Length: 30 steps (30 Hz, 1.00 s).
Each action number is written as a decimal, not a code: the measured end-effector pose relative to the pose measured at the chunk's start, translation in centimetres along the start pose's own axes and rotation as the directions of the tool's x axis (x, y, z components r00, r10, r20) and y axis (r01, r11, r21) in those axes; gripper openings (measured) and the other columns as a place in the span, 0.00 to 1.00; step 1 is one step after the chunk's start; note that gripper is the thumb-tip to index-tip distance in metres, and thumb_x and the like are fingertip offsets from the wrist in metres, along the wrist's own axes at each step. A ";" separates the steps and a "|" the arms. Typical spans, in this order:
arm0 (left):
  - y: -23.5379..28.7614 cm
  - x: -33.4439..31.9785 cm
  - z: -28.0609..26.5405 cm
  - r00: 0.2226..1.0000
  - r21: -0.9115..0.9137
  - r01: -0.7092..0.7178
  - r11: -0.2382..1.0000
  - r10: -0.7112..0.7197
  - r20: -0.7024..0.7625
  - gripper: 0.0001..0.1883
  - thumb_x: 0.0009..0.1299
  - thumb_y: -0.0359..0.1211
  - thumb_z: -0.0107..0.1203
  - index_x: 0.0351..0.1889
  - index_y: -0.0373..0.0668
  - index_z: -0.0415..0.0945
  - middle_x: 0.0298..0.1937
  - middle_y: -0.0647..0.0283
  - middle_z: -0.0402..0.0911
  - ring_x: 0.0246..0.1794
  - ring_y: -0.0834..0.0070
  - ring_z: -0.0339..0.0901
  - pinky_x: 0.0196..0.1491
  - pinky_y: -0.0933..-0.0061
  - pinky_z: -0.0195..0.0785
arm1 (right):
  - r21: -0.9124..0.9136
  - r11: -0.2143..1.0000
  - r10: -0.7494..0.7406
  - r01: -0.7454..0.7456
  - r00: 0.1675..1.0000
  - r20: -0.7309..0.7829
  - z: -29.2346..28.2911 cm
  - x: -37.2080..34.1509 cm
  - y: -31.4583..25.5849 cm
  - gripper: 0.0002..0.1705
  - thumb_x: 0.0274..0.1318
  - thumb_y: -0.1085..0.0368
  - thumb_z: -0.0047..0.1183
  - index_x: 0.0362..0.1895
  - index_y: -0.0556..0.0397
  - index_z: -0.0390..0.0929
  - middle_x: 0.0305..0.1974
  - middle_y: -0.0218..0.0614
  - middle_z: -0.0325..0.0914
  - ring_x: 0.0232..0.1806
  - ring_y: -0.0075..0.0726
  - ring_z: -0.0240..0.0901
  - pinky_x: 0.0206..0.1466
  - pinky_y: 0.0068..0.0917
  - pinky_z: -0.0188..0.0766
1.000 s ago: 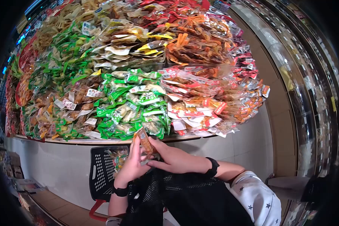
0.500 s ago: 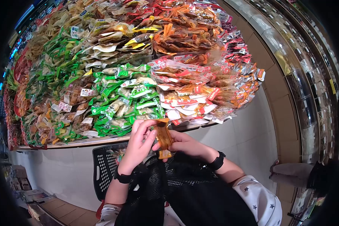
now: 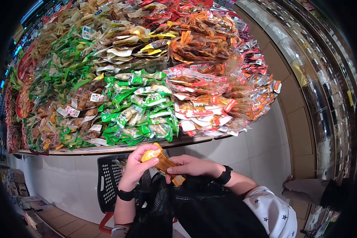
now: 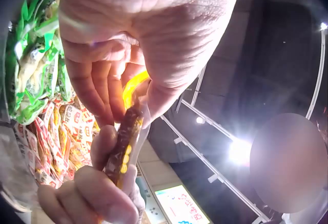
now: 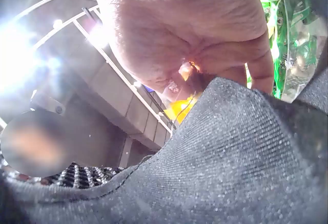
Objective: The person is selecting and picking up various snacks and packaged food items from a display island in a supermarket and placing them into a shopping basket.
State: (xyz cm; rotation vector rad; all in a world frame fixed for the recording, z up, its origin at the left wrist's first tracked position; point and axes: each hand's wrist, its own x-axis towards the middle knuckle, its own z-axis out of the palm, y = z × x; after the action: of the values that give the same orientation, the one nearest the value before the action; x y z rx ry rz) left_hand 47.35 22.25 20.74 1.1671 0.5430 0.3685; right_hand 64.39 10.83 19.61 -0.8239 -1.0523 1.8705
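Packet of slim, shiny amber plastic (image 3: 165, 162): left hand (image 3: 134, 168) pinches eleven-o'clock end, right hand (image 3: 192, 166) grips three-o'clock side, probably for keeping steady.

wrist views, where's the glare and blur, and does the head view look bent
Left wrist view: a ceiling lamp flares white, highlights dot the packet, and a round patch is blurred out; right wrist view: glare washes out the left edge, with another blurred patch below; head view: strong fisheye, right-hand shelving bowed, corners black.
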 end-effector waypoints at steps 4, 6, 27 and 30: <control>0.1 -1.3 -0.3 1.000 0.027 0.005 1.000 -0.004 -0.015 0.14 0.61 0.23 0.52 0.44 0.39 0.68 0.45 0.65 0.71 0.44 0.83 0.68 0.43 0.83 0.64 | 0.027 0.995 0.100 -0.099 0.995 -0.015 0.6 0.5 0.2 0.14 0.61 0.57 0.39 0.37 0.54 0.69 0.26 0.25 0.76 0.23 0.14 0.66 0.29 0.16 0.63; 0.2 -1.8 0.2 0.998 0.006 0.039 0.999 -0.039 -0.058 0.18 0.60 0.24 0.52 0.48 0.42 0.63 0.41 0.67 0.70 0.36 0.86 0.67 0.35 0.86 0.62 | -0.055 0.993 0.103 -0.105 0.994 -0.037 0.5 1.0 0.4 0.14 0.60 0.56 0.40 0.37 0.53 0.70 0.25 0.25 0.76 0.23 0.14 0.66 0.28 0.16 0.63; -1.4 -1.2 -0.6 0.994 0.213 -0.094 0.973 0.102 -0.027 0.10 0.63 0.29 0.48 0.20 0.36 0.65 0.21 0.71 0.62 0.22 0.85 0.57 0.25 0.83 0.51 | -0.315 0.946 0.067 -0.074 0.997 -0.033 0.4 -0.9 0.3 0.17 0.54 0.53 0.49 0.33 0.56 0.74 0.18 0.25 0.68 0.21 0.17 0.61 0.25 0.19 0.58; -1.3 -0.2 -0.3 0.994 0.262 -0.112 0.958 0.111 0.018 0.08 0.61 0.27 0.49 0.21 0.36 0.65 0.20 0.71 0.64 0.21 0.85 0.58 0.25 0.84 0.52 | -0.244 0.966 0.062 -0.089 0.991 -0.117 0.4 -0.9 1.5 0.16 0.54 0.55 0.50 0.34 0.57 0.73 0.19 0.24 0.68 0.21 0.16 0.62 0.25 0.18 0.59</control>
State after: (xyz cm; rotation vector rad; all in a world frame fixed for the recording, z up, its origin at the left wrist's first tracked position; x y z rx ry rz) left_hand 47.01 21.90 19.47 1.4591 0.5357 0.3992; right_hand 63.96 9.42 18.55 -1.1123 -1.2182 1.7556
